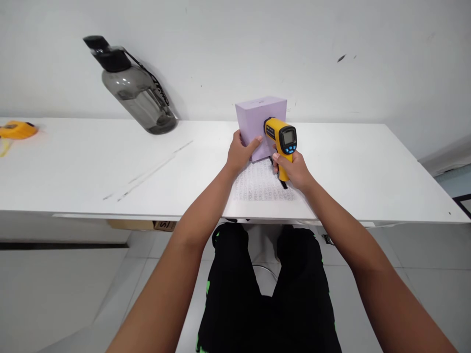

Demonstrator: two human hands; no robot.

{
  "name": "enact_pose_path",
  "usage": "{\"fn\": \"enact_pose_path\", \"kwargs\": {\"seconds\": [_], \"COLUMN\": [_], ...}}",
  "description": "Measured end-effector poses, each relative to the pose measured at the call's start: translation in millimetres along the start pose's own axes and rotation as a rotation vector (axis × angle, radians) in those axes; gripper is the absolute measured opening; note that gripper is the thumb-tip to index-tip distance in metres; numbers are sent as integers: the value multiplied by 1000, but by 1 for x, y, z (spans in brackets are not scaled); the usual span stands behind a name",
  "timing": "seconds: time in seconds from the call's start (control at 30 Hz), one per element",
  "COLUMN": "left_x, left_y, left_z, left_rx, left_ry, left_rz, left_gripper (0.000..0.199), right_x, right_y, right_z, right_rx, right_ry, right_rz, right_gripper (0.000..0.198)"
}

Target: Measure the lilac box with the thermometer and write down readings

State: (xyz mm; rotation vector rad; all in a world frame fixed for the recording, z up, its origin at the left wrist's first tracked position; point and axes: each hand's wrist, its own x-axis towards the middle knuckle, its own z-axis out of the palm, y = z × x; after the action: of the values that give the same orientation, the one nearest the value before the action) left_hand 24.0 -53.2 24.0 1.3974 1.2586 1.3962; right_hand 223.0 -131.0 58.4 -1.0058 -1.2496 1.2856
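My left hand [243,149] grips a light purple box [250,121] at its lower left, the thumb lying across the front face. The box stands upright or is held so; I cannot tell whether its base rests on the table. In my right hand [292,166] is a yellow and black infrared thermometer [280,133], fingers wrapped round its handle. Its screen and blue buttons face me, and its nose is close to the box's front; whether they touch is unclear. Below both lies a sheet of paper [263,184] covered with rows of writing, and a dark pen [283,184] shows partly under the handle.
A grey see-through water bottle [138,95] with a black lid stands at the back left of the white table [349,171]. A yellow tape measure [18,130] lies at the far left. The wall rises directly behind the table.
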Motion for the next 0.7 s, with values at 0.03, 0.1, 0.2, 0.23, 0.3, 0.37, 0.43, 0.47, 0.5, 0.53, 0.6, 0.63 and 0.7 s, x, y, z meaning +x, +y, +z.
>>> {"fn": "enact_pose_path", "kwargs": {"seconds": [0.03, 0.1, 0.2, 0.23, 0.3, 0.37, 0.43, 0.47, 0.5, 0.53, 0.6, 0.63, 0.7], "left_x": [0, 0, 2, 2, 3, 2, 1, 0, -1, -1, -2, -2, -1], "left_y": [0, 0, -1, -1, -1, 2, 7, 9, 11, 13, 16, 16, 14], "left_z": [0, 0, 0, 0, -1, -4, -7, -8, -9, -10, -11, -11, -11], "left_rx": [-2, -12, -24, -25, -22, 12, 96, 150, 203, 247, 300, 310, 314], "left_ry": [-1, -5, 0, 9, 30, 63, 110, 134, 154, 170, 195, 206, 231], "left_rz": [-2, -4, -5, -5, -5, -2, 1, 4, 9, 15, 30, 36, 45], "left_gripper": [78, 78, 79, 79, 79, 81, 86, 88, 89, 90, 90, 89, 88], "right_x": [0, -1, -3, -3, -1, 3, 6, 8, 9, 9, 9, 9, 9], "right_y": [0, 0, 1, 2, 4, 9, 14, 17, 19, 21, 22, 21, 18], "right_z": [0, 1, 1, 1, -2, -6, -11, -14, -15, -17, -19, -20, -22], "right_rx": [6, 12, 5, -4, -35, -83, -131, -154, -180, -214, -336, -424, -625], "right_ry": [1, 0, 13, 29, 83, 151, 176, 167, 152, 140, 155, 181, 242], "right_rz": [4, 12, 5, -8, -51, -110, -167, -189, -204, -212, -216, -218, -206], "right_gripper": [78, 78, 74, 72, 67, 65, 72, 79, 86, 92, 92, 89, 80]}}
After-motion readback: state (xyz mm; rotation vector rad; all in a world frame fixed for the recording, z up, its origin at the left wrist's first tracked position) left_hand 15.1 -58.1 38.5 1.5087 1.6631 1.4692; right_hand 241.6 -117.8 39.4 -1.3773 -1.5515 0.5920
